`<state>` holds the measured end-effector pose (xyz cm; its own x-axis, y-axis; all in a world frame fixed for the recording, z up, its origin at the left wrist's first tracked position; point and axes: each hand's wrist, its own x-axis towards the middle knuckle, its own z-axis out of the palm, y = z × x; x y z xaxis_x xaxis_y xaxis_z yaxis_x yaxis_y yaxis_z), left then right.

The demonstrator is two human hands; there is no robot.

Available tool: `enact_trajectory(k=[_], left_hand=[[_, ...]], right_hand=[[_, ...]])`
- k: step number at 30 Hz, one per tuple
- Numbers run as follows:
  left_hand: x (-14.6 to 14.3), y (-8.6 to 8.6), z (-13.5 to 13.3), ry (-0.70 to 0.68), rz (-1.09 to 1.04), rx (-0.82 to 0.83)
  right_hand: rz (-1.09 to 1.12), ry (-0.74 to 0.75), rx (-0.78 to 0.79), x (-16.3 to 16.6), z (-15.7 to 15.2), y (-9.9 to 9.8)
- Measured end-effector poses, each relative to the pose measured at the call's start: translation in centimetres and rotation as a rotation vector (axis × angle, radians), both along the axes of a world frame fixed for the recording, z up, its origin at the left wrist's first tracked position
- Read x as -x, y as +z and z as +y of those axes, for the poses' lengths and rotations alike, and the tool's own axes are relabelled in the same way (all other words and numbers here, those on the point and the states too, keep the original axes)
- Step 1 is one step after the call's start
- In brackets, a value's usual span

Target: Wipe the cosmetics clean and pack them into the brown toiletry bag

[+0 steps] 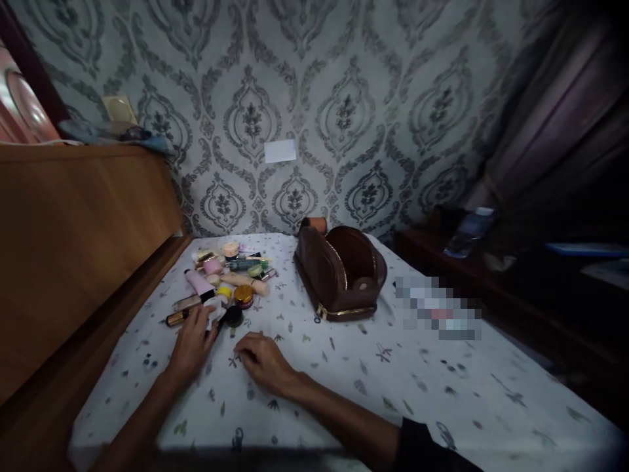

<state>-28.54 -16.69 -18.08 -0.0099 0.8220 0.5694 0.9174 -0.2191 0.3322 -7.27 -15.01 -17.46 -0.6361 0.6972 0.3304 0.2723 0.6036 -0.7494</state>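
A pile of small cosmetics (226, 278) lies on a patterned white sheet (373, 387): a pink tube (198, 282), a gold-lidded jar (244, 295), a gold-capped stick (177, 318) and several other tubes and pots. My left hand (192, 342) reaches into the near edge of the pile, fingers curled round a small white item next to a black round piece (232, 316). My right hand (263, 360) rests on the sheet just right of it, fingers bent down, nothing visible in it. An open brown zip pouch (339, 272) stands to the right of the pile.
A wooden headboard or panel (73, 242) runs along the left. Patterned wallpaper (344, 111) rises behind. A dark side table (491, 262) with a bottle stands at right under a curtain (565, 118). A blurred patch (437, 308) lies on the sheet beside the pouch.
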Motion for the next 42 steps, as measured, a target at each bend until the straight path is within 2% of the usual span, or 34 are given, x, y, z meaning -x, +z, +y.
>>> enact_trajectory(k=[5, 10, 13, 16, 24, 29, 35, 42], left_hand=[[0.5, 0.8, 0.3, -0.042, -0.094, 0.026], [1.6, 2.3, 1.3, 0.026, -0.251, 0.042], [2.7, 3.3, 2.5, 0.099, -0.36, 0.052], [4.3, 4.0, 4.2, 0.16, -0.377, 0.019], [9.0, 5.4, 10.1, 0.282, -0.274, 0.004], [11.2, 6.2, 13.7, 0.389, -0.136, 0.065], [11.2, 5.4, 16.8, 0.332, 0.083, 0.24], [10.8, 4.3, 18.8, 0.316, 0.273, 0.375]], right_hand=[[0.061, -0.068, 0.22, -0.8, -0.1, 0.1], [0.075, -0.057, 0.276, -1.1, -0.1, 0.8], [0.088, -0.057, 0.3, -1.0, 0.0, 0.3], [0.125, -0.037, 0.336, -0.9, 0.4, -0.3], [0.266, 0.022, 0.55, -0.8, 1.3, -0.4], [0.3, 0.045, 0.645, -0.9, 1.5, 0.0], [0.318, 0.043, 0.666, -0.9, 1.5, 0.2], [0.337, 0.051, 0.724, -0.9, 1.5, 0.2]])
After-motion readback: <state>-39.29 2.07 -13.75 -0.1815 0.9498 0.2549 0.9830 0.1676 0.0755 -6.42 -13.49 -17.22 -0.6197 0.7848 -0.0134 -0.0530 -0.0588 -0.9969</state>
